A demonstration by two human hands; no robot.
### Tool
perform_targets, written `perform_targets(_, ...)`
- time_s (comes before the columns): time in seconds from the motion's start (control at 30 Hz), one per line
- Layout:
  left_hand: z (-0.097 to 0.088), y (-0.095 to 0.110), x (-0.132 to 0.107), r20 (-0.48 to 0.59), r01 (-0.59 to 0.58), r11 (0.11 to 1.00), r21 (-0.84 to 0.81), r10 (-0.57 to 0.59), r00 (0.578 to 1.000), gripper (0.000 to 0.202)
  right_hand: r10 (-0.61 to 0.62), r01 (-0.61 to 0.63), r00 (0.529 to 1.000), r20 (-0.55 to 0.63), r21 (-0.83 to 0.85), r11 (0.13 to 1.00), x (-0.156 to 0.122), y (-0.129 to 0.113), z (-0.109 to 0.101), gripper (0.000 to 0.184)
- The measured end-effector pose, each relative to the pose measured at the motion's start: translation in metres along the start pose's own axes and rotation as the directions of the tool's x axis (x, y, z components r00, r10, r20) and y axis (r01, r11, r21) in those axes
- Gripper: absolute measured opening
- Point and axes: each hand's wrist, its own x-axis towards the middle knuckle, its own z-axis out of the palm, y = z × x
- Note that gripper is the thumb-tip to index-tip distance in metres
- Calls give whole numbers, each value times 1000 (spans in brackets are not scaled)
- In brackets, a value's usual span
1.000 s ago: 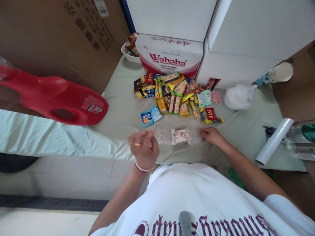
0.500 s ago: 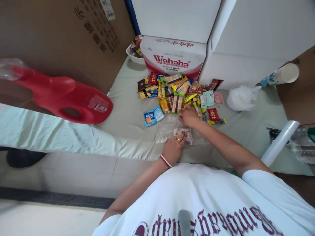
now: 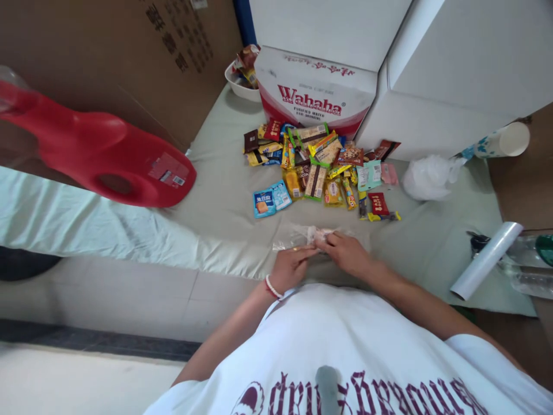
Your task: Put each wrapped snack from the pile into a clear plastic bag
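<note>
fingers (image 3: 305, 253) of the left hand (image 3: 287, 271) reach along the near edge of a small pale packet (image 3: 318, 234), while those of the right hand (image 3: 351, 253) bend over its right end; whether either grips or only presses, i cannot tell. the packet lies amid clear plastic film (image 3: 288, 236) near the front edge of the cloth-covered table (image 3: 224, 227). beyond it sits a heap of wrapped snacks (image 3: 316, 181), a blue packet (image 3: 264, 203) just beside it on the left and a white plastic bag (image 3: 427, 177) to the right.
</note>
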Motion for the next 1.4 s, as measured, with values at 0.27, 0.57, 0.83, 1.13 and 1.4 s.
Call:
perform_targets(0.27,-39,-29,17,-472,487,845,222,-344,812,36,-8,8,997,-80,2,1000,-5,-8,12,53)
perform_targets(0.57,-18,17,36,-102,411,816,-407,-488,867,23,19,-12,996,-91,72,997,-6,-11,22,47)
perform_targets(0.83,31,42,56,-4,69,995,67,-69,998,28,187,11,940,-285,575,818,-40,19,0,39)
perform_targets(1.13,38,36,42,-17,-50,950,308,58,998,34,179,-37,931,-318,406,913,-46,57,10,29)
perform_targets(1.4,40,45,32,99,-139,856,498,104,990,32,413,-245,861,-296,470,848,-103,52,18,30)
